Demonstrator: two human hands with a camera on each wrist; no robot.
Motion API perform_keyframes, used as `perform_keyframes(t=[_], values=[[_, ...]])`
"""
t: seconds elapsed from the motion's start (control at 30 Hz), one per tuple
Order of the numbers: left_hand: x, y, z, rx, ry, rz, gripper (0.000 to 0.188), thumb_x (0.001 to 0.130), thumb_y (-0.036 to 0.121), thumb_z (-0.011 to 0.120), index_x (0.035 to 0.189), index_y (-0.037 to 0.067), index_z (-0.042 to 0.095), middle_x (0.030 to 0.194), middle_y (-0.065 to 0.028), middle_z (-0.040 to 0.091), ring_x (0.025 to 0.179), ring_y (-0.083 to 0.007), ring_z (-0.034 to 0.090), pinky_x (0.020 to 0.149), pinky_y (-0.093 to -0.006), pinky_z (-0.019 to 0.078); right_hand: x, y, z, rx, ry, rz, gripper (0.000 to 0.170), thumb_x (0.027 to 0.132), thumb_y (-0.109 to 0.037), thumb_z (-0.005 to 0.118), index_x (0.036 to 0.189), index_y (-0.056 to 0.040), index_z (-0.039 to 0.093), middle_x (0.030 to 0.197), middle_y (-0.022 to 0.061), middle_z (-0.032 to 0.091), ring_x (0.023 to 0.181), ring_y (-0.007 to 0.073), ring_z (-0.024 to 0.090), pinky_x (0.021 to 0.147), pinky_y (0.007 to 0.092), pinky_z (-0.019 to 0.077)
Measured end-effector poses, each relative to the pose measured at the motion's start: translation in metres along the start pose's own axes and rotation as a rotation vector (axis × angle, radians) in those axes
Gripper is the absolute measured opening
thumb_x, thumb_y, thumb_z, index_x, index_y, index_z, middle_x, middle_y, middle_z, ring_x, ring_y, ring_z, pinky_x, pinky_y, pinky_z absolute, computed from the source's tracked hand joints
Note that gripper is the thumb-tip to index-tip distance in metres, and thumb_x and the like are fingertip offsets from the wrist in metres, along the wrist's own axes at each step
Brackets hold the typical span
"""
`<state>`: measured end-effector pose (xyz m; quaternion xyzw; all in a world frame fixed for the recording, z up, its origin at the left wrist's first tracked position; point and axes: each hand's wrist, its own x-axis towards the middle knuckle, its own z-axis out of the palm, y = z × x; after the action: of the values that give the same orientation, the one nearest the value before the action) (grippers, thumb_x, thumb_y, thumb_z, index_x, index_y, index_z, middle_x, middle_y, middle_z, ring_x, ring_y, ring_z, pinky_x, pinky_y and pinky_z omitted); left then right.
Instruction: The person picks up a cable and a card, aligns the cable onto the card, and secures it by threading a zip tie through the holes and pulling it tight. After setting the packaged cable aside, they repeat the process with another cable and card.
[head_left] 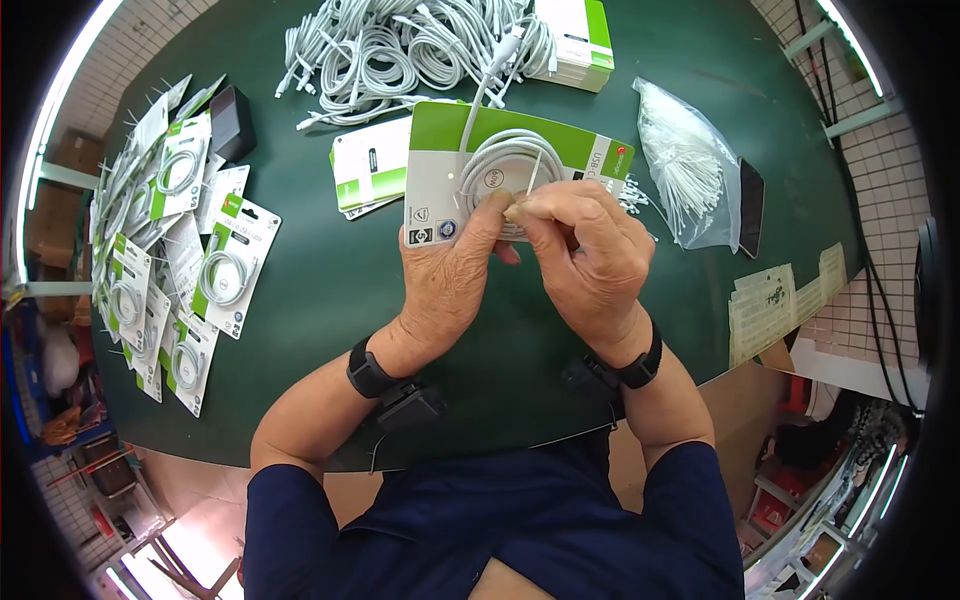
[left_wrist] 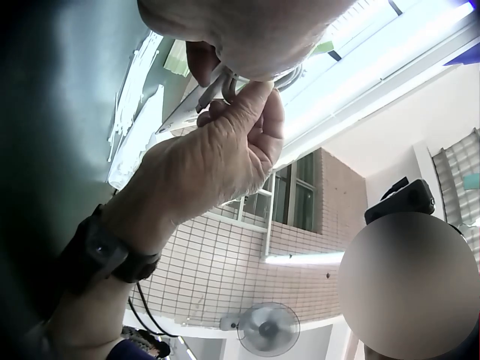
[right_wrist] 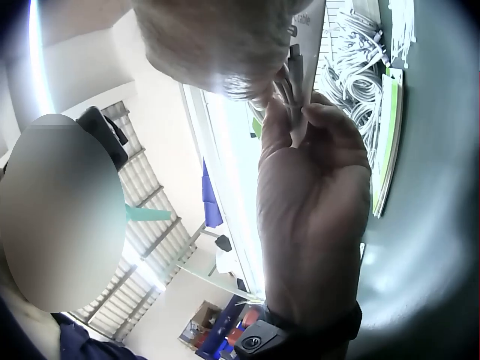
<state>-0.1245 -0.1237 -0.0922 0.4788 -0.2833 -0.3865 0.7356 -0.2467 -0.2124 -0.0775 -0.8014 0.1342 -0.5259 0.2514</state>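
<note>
A green and white card lies tilted between the hands, with a coiled white cable on its face and one cable end sticking up past its top edge. The left hand grips the card's lower left part, thumb on the coil, other fingers mostly hidden behind. Thumb and forefinger of the right hand pinch a thin white tie at the coil's lower side, close to the left thumb. In the left wrist view the right hand meets the left; the right wrist view shows the left hand from its palm side.
Carded cables are heaped at the left beside a black box. Loose coiled cables and stacked cards lie at the back. Right of centre are a bag of white ties and a dark phone.
</note>
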Motion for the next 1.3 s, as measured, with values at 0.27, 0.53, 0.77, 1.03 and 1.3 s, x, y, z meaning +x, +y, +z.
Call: perform_keyframes(t=[0.27,0.53,0.77,1.03,1.3], values=[[0.003,0.0,0.001,-0.047,0.044,-0.011,0.022,0.102,0.015,0.072,0.116,-0.002,0.068,0.095,-0.0058,0.074,0.067,-0.0118,0.067,0.057,-0.0255,0.054,0.009,-0.003,-0.004,-0.271,-0.075,-0.178,0.027,0.082,0.009,0.08,0.107,-0.0008,0.074,0.093,0.0102,0.072,0.078,0.026,0.064,0.066,0.0351,0.0521],[0.004,-0.001,-0.003,-0.071,0.009,-0.033,0.024,0.1,0.017,0.075,0.115,-0.001,0.068,0.092,-0.0051,0.073,0.067,-0.0111,0.066,0.058,-0.0262,0.0536,0.008,-0.003,-0.013,-0.298,-0.147,-0.23,0.037,0.077,0.009,0.082,0.11,-0.0056,0.078,0.097,0.0086,0.072,0.081,0.0248,0.063,0.066,0.0351,0.0517],[0.003,0.006,-0.001,-0.11,0.023,-0.014,0.024,0.099,0.017,0.076,0.114,-0.001,0.069,0.091,-0.0049,0.073,0.067,-0.0107,0.066,0.058,-0.0259,0.0536,0.008,-0.015,-0.018,-0.232,-0.169,-0.298,0.04,0.072,0.009,0.085,0.107,-0.0091,0.08,0.099,0.007,0.073,0.084,0.0242,0.067,0.067,0.0334,0.0548],[0.002,0.013,0.0,-0.12,0.044,-0.028,0.023,0.099,0.017,0.076,0.113,-0.001,0.07,0.089,-0.0044,0.073,0.066,-0.0103,0.066,0.059,-0.0255,0.054,0.003,-0.011,-0.019,-0.18,-0.136,-0.31,0.039,0.07,0.006,0.087,0.105,-0.0092,0.079,0.104,0.0076,0.076,0.085,0.0241,0.07,0.067,0.0321,0.0557],[0.002,0.012,-0.001,-0.1,0.03,-0.02,0.023,0.099,0.016,0.076,0.112,-0.001,0.07,0.089,-0.0049,0.073,0.067,-0.0101,0.066,0.058,-0.0255,0.054,0.003,-0.008,-0.015,-0.151,-0.085,-0.275,0.04,0.07,0.004,0.089,0.105,-0.0101,0.079,0.099,0.0062,0.078,0.082,0.022,0.068,0.066,0.0307,0.0537]])
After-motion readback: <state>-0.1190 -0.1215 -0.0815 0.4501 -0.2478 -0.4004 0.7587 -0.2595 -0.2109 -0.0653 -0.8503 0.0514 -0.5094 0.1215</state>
